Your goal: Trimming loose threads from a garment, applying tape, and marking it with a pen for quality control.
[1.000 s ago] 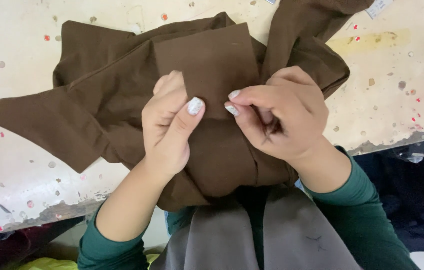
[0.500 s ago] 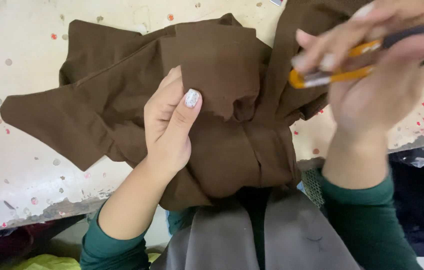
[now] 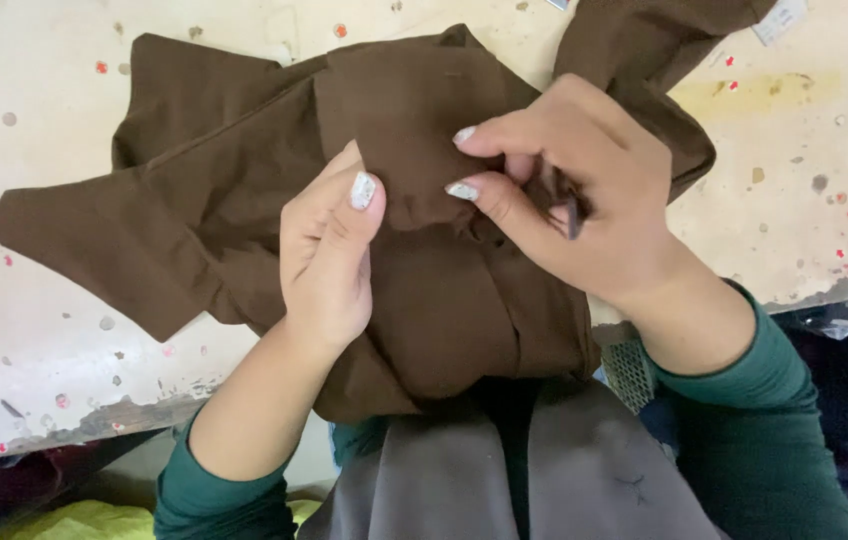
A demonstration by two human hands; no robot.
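A crumpled dark brown fabric garment (image 3: 194,220) lies spread on the pale, paint-speckled desk (image 3: 34,90), its near part hanging over the desk's near edge. The left hand (image 3: 329,250) rests flat on the cloth, fingers extended and together, pressing it down without gripping. Just to its right, the right hand (image 3: 574,190) is curled, thumb and forefinger pinching a fold of the same garment. A small dark object shows between its fingers, too hidden to identify.
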